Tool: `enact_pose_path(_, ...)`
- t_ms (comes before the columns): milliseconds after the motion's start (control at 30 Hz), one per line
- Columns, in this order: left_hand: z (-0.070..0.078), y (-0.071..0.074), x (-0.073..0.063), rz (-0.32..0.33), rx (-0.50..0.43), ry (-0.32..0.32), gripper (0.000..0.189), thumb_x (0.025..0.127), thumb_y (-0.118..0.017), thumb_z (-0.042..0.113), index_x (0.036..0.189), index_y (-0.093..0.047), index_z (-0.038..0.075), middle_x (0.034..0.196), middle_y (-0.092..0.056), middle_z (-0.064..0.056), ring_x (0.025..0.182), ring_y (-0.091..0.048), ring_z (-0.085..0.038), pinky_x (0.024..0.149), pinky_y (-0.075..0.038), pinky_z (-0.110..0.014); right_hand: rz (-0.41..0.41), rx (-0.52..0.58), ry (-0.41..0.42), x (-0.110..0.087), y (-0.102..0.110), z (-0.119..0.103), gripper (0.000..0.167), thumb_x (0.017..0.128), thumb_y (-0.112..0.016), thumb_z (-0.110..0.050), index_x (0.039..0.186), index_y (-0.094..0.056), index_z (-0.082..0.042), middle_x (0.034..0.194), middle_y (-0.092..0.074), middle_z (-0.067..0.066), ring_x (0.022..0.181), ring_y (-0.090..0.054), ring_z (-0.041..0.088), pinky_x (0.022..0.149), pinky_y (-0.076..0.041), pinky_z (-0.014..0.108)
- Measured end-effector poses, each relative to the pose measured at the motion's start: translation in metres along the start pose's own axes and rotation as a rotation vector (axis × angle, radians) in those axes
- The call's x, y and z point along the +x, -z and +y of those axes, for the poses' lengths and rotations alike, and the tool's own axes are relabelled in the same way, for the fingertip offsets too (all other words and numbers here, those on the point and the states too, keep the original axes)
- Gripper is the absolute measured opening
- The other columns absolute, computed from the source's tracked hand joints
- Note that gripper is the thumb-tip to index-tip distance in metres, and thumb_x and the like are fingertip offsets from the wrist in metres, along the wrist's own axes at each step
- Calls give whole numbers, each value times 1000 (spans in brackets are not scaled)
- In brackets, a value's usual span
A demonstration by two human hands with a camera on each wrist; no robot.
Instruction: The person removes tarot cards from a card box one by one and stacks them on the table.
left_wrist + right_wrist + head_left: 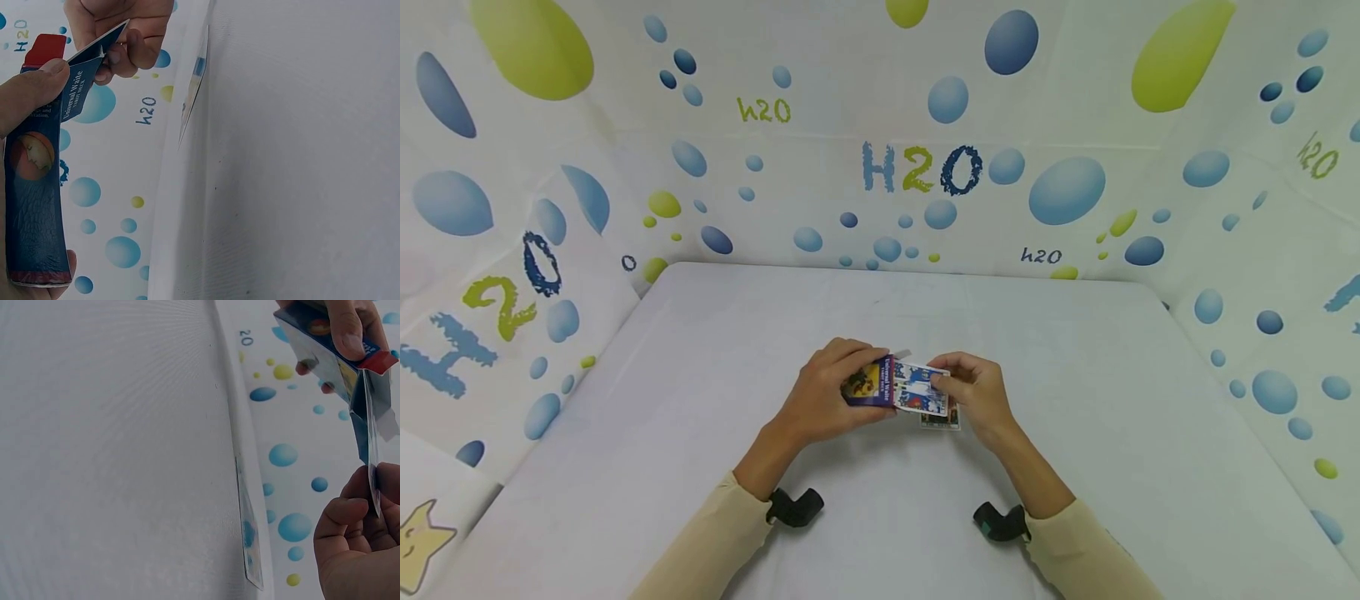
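Observation:
My left hand (pixel 823 396) grips a dark blue tarot card box (pixel 34 212) lettered "Universal Waite Tarot Deck". The box's end is open, its red side flap (pixel 45 50) sticking out. Between thumb and fingers, my right hand (pixel 983 392) pinches a card (pixel 920 390) with a blue and white picture, held at the open end of the box. Whether that card is partly inside cannot be told. Another tarot card (pixel 942 421) lies flat on the table below, partly hidden by the pinched one in the head view; the right wrist view shows that lying card (pixel 249 534) nearly edge-on.
A white cloth covers the table (pixel 737 333). Behind it and at both sides hang white sheets (pixel 880 100) printed with blue and green drops and "H2O". Black camera mounts (pixel 796 507) sit at both wrists, by the beige sleeves (pixel 715 533).

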State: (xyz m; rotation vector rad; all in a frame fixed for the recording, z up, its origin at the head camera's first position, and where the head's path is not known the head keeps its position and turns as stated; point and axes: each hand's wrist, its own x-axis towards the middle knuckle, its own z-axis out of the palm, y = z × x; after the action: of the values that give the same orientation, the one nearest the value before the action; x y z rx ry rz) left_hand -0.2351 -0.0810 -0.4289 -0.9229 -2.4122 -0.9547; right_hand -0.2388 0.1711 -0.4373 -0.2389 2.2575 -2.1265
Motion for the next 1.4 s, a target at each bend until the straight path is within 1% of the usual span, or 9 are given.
enact_pose_path(333, 0, 1, 0, -2, 14, 13, 76, 69, -94, 41, 135, -65, 17, 126, -63, -1, 115, -55, -16, 96, -49, -42, 6, 40, -7, 0, 0, 0, 16, 90, -68, 1, 103, -69, 10, 87, -65, 13, 69, -57, 17, 54, -49, 25)
enact_pose_path(633, -1, 2, 0, 42, 32, 8, 77, 68, -94, 41, 134, -66, 14, 125, -64, -3, 113, -55, -18, 91, -48, -41, 24, 49, -11, 0, -1, -1, 15, 88, -68, 3, 101, -67, 11, 83, -64, 12, 65, -56, 15, 53, -47, 25)
enact_pose_path(800, -2, 2, 1, 59, 42, 18, 75, 68, -94, 41, 133, -67, 14, 125, -64, -3, 114, -55, -18, 90, -48, -40, 33, 58, -4, 0, 0, 0, 15, 87, -68, 5, 100, -66, 12, 81, -63, 12, 63, -55, 15, 53, -47, 25)
enact_pose_path(933, -2, 1, 1, 68, 36, 13, 75, 68, -95, 40, 132, -67, 14, 125, -64, -3, 114, -55, -18, 90, -48, -41, 31, 62, -3, 0, 0, 1, 14, 87, -68, 5, 100, -65, 11, 80, -63, 12, 64, -55, 15, 53, -47, 26)
enact_pose_path(1033, -2, 1, 1, 75, 36, 3, 75, 67, -95, 40, 132, -67, 14, 124, -64, -3, 114, -56, -19, 90, -48, -41, 15, 65, 0, 0, 1, 1, 16, 86, -68, 5, 100, -65, 12, 80, -62, 11, 65, -56, 15, 53, -47, 26)
enact_pose_path(1233, -2, 1, 1, 91, 48, -10, 76, 66, -96, 40, 131, -68, 13, 123, -64, -4, 112, -56, -19, 87, -48, -40, -47, 76, 13, -1, 2, 0, 20, 84, -67, 7, 102, -63, 13, 81, -63, 10, 66, -57, 15, 50, -46, 27)
enact_pose_path(1400, -2, 1, 1, 86, 54, -9, 75, 67, -95, 41, 131, -67, 14, 122, -64, -3, 112, -56, -18, 86, -48, -39, -73, 63, 30, -1, 2, -1, 24, 83, -67, 9, 107, -63, 9, 79, -66, 5, 66, -58, 14, 49, -47, 27)
